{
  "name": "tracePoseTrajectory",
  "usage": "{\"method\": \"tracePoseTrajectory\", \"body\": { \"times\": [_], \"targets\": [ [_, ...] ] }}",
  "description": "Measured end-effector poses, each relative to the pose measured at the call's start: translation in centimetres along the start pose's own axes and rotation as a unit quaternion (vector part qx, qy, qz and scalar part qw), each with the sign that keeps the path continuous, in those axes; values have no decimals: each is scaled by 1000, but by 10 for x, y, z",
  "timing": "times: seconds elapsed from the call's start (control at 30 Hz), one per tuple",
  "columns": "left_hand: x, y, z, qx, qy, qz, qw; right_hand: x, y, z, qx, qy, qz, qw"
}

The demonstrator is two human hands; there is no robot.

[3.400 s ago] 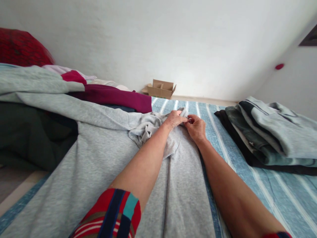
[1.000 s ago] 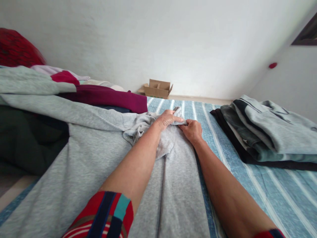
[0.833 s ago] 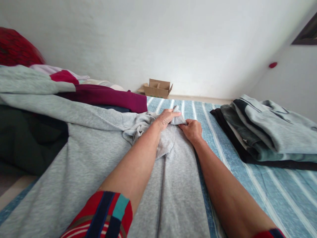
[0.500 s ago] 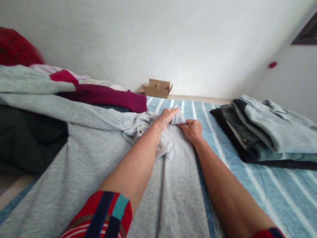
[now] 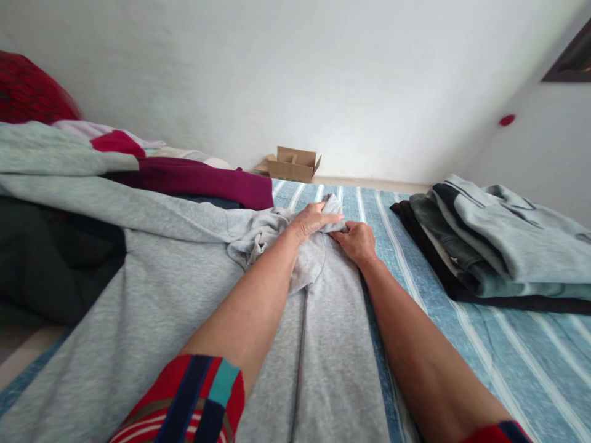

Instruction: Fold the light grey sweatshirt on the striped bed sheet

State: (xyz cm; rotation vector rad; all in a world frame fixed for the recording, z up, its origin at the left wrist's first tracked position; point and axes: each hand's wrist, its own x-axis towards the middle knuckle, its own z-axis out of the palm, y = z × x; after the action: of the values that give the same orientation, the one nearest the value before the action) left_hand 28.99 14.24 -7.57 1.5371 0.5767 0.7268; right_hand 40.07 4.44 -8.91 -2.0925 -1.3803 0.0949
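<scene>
Grip: left hand [image 5: 310, 223] and right hand [image 5: 359, 242] both pinch bunched cloth [image 5: 335, 227] of grey top [image 5: 180, 289], left of folded stack [image 5: 530, 246].
Slip risk: soft cloth could escape if either pinch loosens.
Crease risk: hard tugging could twist the sleeve [image 5: 152, 206], deepen rumples.
Top: heathered knit, crumpled at the hands, smoother elsewhere; straight dark line [image 5: 301, 344].
Sheet [image 5: 517, 363]: blue, white-striped, under stack.
</scene>
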Motion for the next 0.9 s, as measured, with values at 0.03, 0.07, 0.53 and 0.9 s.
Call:
{"method": "tracePoseTrajectory", "body": {
  "times": [0.03,0.07,0.53,0.9],
  "targets": [
    [-1,0,0,3,-3,-2,1000,0,0,0,0,0,-2,1000],
    [-1,1,0,3,-3,-3,1000,0,1,1,0,-1,-3,1000],
    [2,0,1,-106,29,-1,994,2,5,3,40,9,-16,999],
    [5,-6,-1,-90,43,-10,995,0,2,1,124,79,-84,986]
  ]
}}
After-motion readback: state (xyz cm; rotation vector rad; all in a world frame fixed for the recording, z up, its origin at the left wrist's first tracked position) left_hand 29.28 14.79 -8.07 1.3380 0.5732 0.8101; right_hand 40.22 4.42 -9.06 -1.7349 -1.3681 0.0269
